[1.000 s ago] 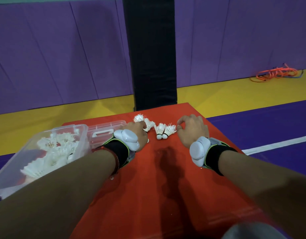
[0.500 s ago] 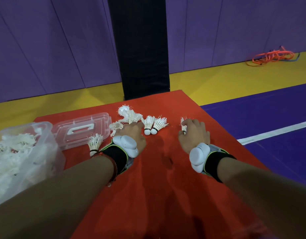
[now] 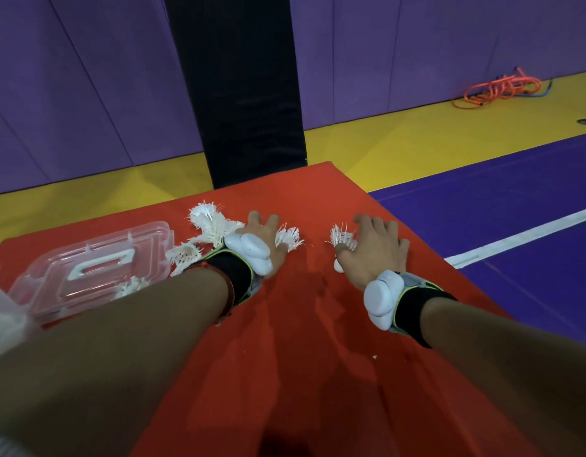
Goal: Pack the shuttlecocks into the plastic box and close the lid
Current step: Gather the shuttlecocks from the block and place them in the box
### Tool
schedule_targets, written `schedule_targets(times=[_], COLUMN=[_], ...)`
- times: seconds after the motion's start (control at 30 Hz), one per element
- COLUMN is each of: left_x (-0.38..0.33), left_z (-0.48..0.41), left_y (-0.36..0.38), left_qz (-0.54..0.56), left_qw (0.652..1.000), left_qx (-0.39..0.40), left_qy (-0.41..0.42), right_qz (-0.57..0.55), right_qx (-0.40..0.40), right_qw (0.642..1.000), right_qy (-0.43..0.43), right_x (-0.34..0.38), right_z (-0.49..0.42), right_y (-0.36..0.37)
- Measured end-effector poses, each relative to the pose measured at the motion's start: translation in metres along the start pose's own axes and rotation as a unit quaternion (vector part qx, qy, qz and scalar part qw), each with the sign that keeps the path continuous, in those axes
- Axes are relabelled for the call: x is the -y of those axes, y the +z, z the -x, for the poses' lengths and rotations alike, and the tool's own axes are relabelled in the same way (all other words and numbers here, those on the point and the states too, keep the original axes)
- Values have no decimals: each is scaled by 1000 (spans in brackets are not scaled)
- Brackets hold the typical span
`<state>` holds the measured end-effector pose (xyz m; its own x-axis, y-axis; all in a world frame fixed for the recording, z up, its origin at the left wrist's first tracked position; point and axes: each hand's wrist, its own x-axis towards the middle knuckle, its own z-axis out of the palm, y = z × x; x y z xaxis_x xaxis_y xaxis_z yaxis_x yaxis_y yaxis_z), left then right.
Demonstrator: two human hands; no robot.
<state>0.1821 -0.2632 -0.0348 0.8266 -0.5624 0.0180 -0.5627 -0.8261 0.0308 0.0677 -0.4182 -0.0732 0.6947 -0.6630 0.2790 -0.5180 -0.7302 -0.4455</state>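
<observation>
Both hands rest on the red mat [image 3: 318, 324]. My left hand [image 3: 263, 237] lies over white shuttlecocks, its fingers curled down on them; feathers [image 3: 289, 239] stick out from under its right side. My right hand [image 3: 375, 249] grips one shuttlecock [image 3: 342, 237] between thumb and fingers, its cork tip showing below the thumb. More loose shuttlecocks [image 3: 212, 224] lie just left of my left hand, and one [image 3: 184, 257] lies beside the clear lid [image 3: 97, 270]. The clear plastic box [image 3: 3, 313] shows only as a blurred corner at the far left.
A black padded post [image 3: 242, 87] stands just behind the mat's far edge. Purple wall pads, a yellow floor strip and purple court floor with a white line [image 3: 516, 237] surround the mat. An orange cord [image 3: 502, 90] is coiled at the far right.
My left hand slid forward onto the pair of shuttlecocks that lay ahead of it. My right hand has closed on its shuttlecock. The view shifted right, so the box is almost out of frame.
</observation>
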Motion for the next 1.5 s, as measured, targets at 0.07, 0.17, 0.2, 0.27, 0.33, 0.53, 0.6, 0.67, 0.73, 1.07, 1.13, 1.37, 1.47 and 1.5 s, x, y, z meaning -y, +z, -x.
schedule_targets(times=[0.07,0.17,0.2,0.27,0.33,0.53,0.6,0.67,0.73,1.07,1.13,1.37,1.47,1.5], left_x=[-3,-5,-4,-4,-4,-4,-5,-3,0,35,48,89,103,106], left_z=[-5,-5,-3,0,4,27,37,47,55,108,122,142,146,148], left_y=[-1,1,3,4,4,-5,-15,-20,-20,-36,-41,-45,-47,-46], left_qz=[-42,-65,-58,-39,-20,11,-15,-15,-16,79,110,123,85,79], left_qw=[998,995,995,996,997,996,994,991,988,972,963,944,948,950], left_qx=[45,69,68,73,65,86,102,134,153,200,219,263,252,246], left_qy=[7,23,32,40,37,30,24,4,-12,-91,-115,-157,-174,-175], right_qz=[0,0,-3,-2,6,-5,-7,-11,-13,6,15,-1,-9,-12], right_qx=[0,-5,-7,-5,1,32,38,47,53,70,78,105,110,107], right_qw=[1000,1000,1000,1000,1000,999,999,998,996,991,990,990,990,990], right_qy=[-3,-9,-9,-3,-2,3,-5,-29,-65,-115,-121,-89,-86,-87], right_x=[-1,-2,-2,-1,0,10,14,17,19,48,57,90,104,107], right_z=[1,5,5,5,7,20,28,34,42,73,80,91,97,99], right_y=[2,5,6,4,1,-15,-21,-28,-34,-57,-57,-46,-34,-30])
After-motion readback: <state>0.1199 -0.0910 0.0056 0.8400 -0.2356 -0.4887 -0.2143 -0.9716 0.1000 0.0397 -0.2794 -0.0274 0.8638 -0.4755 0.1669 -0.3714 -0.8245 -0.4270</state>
